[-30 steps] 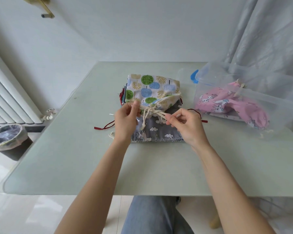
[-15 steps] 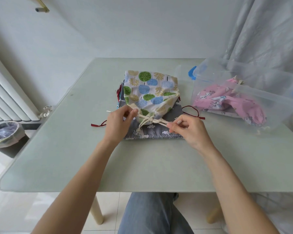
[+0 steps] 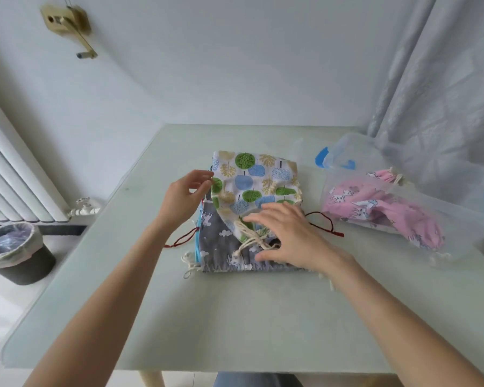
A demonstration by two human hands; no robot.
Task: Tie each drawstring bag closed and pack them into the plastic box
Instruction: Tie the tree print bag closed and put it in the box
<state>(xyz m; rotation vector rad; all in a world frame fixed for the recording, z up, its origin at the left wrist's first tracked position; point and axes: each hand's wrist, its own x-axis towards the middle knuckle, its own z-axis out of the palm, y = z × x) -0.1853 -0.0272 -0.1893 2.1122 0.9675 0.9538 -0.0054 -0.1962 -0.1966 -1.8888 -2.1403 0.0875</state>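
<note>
A tree-print drawstring bag (image 3: 259, 178) lies on top of a pile of bags in the middle of the table, its cream cord (image 3: 250, 241) knotted at the near end. Under it lies a grey bag with white animals (image 3: 221, 247). My left hand (image 3: 183, 198) touches the tree-print bag's left edge with loose fingers. My right hand (image 3: 287, 236) reaches over the knotted mouth of that bag, fingers spread and straight, holding nothing. A clear plastic box (image 3: 456, 216) stands at the right with a pink bag (image 3: 375, 208) inside.
Dark red cords (image 3: 323, 223) stick out from the pile on both sides. The box's clear lid with blue clips (image 3: 326, 157) lies behind the box. A curtain hangs at the right, and a radiator and a lined bin (image 3: 14, 250) stand at the left off the table.
Both hands have let go of the cream cord. My left hand moved up to the bag's left edge, and my right hand opened over the knot.
</note>
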